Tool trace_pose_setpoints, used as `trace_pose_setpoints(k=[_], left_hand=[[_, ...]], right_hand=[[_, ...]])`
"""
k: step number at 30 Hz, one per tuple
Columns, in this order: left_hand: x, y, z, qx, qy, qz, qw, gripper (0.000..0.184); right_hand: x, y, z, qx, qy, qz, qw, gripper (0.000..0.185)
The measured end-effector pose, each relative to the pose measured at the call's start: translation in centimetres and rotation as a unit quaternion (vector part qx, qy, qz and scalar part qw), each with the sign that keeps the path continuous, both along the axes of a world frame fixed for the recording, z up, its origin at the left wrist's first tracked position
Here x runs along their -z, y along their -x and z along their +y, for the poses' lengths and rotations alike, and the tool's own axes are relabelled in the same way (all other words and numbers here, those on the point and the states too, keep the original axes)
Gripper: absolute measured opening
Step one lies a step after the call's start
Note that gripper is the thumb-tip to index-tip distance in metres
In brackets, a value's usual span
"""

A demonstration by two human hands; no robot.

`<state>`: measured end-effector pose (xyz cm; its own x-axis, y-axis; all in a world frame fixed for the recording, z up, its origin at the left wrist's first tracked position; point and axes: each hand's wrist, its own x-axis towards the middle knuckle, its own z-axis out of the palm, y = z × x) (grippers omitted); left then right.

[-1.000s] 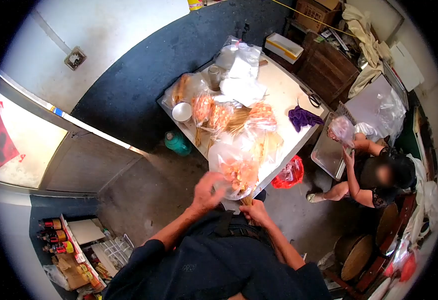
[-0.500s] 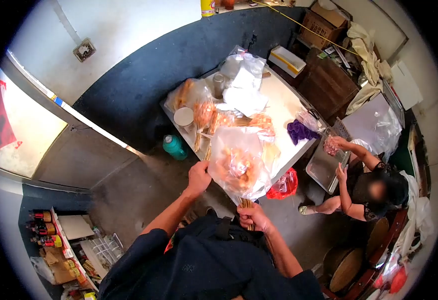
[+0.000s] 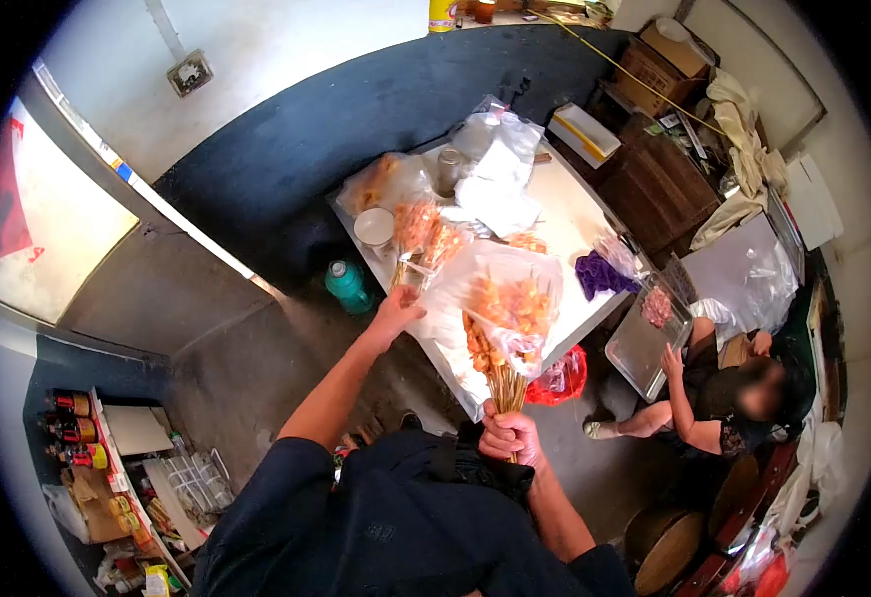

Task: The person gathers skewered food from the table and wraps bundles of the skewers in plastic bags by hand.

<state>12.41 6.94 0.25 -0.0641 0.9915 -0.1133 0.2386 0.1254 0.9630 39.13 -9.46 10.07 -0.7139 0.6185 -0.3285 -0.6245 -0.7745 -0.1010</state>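
Observation:
My right hand (image 3: 513,438) is wrapped around the bare stick ends of a bundle of skewers (image 3: 505,386). Orange-brown food pieces cover their upper part, inside a clear plastic bag (image 3: 450,274). At the bag's left edge, my left hand (image 3: 396,313) has its fingers closed on the plastic; the fingertips are partly hidden. More bagged skewers (image 3: 417,227) lie on the table (image 3: 562,214) just beyond that hand, beside a white cup (image 3: 374,227).
A glass jar (image 3: 449,171), white plastic bags (image 3: 495,194) and a purple cloth (image 3: 603,275) lie on the table. A teal bottle (image 3: 347,287) and a red bag (image 3: 561,374) stand below it. At right, a seated person (image 3: 729,398) is beside a metal tray (image 3: 645,343) holding pink meat.
The bag has swung right and tilted, showing more of the skewers. My left hand has moved slightly up. The other person's one hand has left the pink meat, which now lies on the tray.

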Motion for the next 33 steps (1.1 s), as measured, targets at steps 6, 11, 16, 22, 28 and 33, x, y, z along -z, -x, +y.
trace_pose_setpoints(k=[6, 11, 16, 22, 28, 33], left_hand=[[1.5, -3.5, -0.5, 0.044, 0.142, -0.241, 0.959, 0.031], [7.2, -3.4, -2.9, 0.067, 0.077, 0.024, 0.994, 0.014], [0.6, -3.0, -6.7, -0.076, 0.062, -0.242, 0.965, 0.009], [-3.8, -3.6, -9.8, -0.071, -0.048, 0.014, 0.996, 0.01], [-5.5, -6.2, -15.3, 0.207, 0.027, -0.041, 0.977, 0.014], [-7.3, -7.1, -15.4, 0.32, -0.108, 0.052, 0.94, 0.016]], right_hand=[[-0.8, 0.4, 0.8, 0.015, -0.024, 0.066, 0.997, 0.01], [-1.9, 0.9, 1.2, 0.063, -0.037, 0.08, 0.994, 0.01], [-2.7, 0.4, 1.8, 0.097, -0.017, 0.041, 0.994, 0.009], [-1.0, 0.5, 2.1, 0.106, 0.003, 0.014, 0.994, 0.015], [-0.7, 0.8, 2.4, 0.121, 0.025, 0.001, 0.992, 0.015], [-0.9, 1.0, 2.4, 0.101, 0.028, -0.04, 0.994, 0.013]])
